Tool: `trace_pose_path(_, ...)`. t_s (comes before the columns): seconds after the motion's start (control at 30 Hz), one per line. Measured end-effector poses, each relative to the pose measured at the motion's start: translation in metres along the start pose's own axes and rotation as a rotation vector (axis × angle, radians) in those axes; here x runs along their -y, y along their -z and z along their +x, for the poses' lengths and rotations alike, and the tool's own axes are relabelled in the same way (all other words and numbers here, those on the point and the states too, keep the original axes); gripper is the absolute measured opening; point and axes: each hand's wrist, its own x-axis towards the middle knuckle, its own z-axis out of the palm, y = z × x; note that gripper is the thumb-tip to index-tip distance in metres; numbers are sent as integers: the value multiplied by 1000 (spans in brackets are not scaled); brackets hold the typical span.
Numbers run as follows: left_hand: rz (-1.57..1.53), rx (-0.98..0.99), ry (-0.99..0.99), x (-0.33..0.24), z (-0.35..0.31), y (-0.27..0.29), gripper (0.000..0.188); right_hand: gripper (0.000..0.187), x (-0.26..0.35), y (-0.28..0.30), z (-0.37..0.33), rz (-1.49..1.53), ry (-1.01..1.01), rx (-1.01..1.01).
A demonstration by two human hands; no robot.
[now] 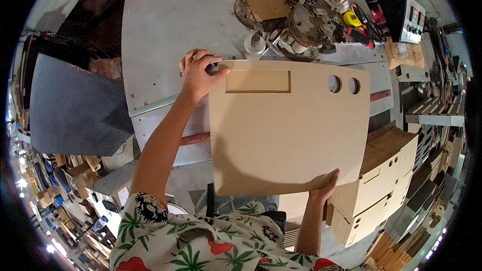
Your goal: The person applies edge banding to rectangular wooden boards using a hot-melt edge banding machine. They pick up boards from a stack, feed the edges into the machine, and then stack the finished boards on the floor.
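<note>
A tan wooden board (286,135), like fibreboard, is held up in front of me, over the near edge of the metal-topped table. Along its far side it has a rectangular recess (258,81) and two round holes. My left hand (198,73) is closed at the far left corner, its thumb on the board's face. Something small and dark (213,66) shows between thumb and fingers; I cannot make it out. My right hand (325,188) grips the near edge toward the right corner, thumb on top and fingers hidden underneath.
Beyond the board stand a white bottle (254,46) and a cluttered heap of tools with a yellow tape measure (351,18). Similar boards are stacked at right (371,185). A dark grey panel (75,105) stands at left, and a control box (412,20) at far right.
</note>
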Motion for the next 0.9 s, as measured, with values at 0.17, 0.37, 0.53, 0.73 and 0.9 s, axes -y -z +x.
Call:
trace_pose_path(0.17,38,133,-238,-16,23,15,45,36,-23,25,-4,26,-52,-5)
trace_pose_path(0.37,-36,151,-465,-30,48,-10,39,47,-50,18,-29,24,-49,-8)
trace_pose_path(0.53,17,126,-510,-9,48,-5,38,53,-35,30,-35,-135,-83,114)
trace_pose_path(0.73,80,130,-400,17,38,1,42,54,93,60,81,-891,69,406)
trace_pose_path(0.9,107,63,-357,32,30,9,48,45,65,12,75,-1005,1,495)
